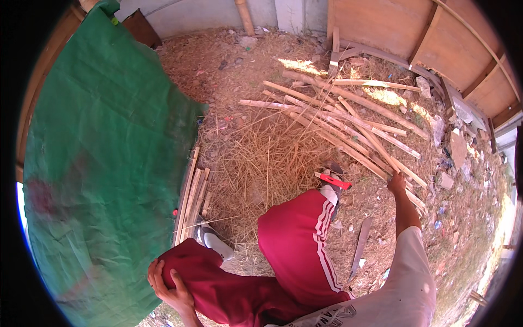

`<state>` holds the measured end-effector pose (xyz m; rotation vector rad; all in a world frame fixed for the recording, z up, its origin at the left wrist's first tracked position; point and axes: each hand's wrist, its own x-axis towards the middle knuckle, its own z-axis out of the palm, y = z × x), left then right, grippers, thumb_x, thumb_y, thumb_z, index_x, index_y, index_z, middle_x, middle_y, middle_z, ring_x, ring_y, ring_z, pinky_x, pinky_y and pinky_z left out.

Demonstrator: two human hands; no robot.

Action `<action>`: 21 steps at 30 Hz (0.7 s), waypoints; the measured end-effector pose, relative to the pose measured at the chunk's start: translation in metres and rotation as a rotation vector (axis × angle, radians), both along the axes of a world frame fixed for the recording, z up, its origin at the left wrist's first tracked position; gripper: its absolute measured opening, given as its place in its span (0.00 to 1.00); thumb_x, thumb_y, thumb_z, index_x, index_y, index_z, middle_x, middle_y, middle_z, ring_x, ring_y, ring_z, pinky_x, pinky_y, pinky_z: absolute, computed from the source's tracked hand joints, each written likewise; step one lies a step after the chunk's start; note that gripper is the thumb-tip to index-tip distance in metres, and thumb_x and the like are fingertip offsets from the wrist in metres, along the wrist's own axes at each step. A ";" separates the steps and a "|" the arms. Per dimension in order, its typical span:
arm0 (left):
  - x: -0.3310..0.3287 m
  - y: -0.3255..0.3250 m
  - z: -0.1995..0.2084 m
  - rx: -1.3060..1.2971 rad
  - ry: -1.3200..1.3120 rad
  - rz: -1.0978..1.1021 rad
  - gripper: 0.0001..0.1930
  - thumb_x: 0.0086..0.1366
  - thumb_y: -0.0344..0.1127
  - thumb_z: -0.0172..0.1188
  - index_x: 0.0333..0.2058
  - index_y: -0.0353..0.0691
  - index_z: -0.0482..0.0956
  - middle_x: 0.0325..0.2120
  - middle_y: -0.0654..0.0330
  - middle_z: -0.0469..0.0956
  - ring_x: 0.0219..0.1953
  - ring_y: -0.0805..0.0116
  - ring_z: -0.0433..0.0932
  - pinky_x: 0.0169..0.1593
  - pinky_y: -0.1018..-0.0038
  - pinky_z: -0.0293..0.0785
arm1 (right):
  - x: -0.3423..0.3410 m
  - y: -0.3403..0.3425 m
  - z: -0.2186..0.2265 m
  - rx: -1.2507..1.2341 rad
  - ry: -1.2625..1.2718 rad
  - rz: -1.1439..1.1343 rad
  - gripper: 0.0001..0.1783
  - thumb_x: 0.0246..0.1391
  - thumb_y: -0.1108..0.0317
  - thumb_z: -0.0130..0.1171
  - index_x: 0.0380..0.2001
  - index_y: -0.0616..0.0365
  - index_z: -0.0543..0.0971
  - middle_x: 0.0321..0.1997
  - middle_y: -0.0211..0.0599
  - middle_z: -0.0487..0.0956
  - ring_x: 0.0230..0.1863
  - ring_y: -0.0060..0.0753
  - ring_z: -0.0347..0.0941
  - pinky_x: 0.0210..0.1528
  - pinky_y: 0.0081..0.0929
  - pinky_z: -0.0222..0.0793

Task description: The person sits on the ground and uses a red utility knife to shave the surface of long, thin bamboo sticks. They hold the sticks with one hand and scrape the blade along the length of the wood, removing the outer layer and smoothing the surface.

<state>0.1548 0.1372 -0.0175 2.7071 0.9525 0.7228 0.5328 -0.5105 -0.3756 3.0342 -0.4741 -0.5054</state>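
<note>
My right hand (397,183) reaches out to the right and is closed round the end of a bamboo strip (366,129) at the near end of a loose pile. The other split bamboo strips (321,123) lie crossed over one another on the ground ahead. On my left knee, over maroon trousers (229,283), rests my left hand (171,288), its fingers spread and nothing in it. A red-handled cutter (336,181) lies across or beside my right shoe; I cannot tell which.
A large green tarp (109,147) hangs along the left. More bamboo strips (192,199) lean at its edge. Thin shavings (272,163) heap between my feet. A long flat grey-brown blade-like piece (360,245) lies right of my leg. Rubble and wooden panels (392,22) border the far right.
</note>
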 end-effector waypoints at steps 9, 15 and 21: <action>-0.001 0.003 -0.004 -0.012 -0.014 -0.008 0.17 0.62 0.35 0.58 0.47 0.32 0.79 0.52 0.44 0.77 0.56 0.43 0.72 0.62 0.51 0.64 | 0.001 -0.009 0.010 0.009 -0.001 0.014 0.37 0.52 0.65 0.67 0.66 0.48 0.65 0.61 0.52 0.71 0.61 0.58 0.70 0.60 0.52 0.71; -0.001 0.000 -0.001 0.002 -0.024 0.004 0.17 0.61 0.34 0.58 0.47 0.31 0.79 0.52 0.44 0.77 0.56 0.43 0.72 0.62 0.51 0.64 | -0.001 0.008 0.012 0.026 -0.137 0.137 0.31 0.51 0.71 0.63 0.59 0.53 0.68 0.59 0.52 0.70 0.60 0.57 0.72 0.58 0.49 0.72; -0.003 0.002 -0.003 0.015 -0.019 -0.002 0.17 0.62 0.34 0.59 0.47 0.31 0.79 0.52 0.44 0.77 0.56 0.44 0.73 0.62 0.52 0.64 | -0.013 0.016 -0.001 0.171 -0.145 0.133 0.29 0.49 0.69 0.66 0.55 0.53 0.70 0.55 0.48 0.75 0.56 0.55 0.74 0.54 0.48 0.74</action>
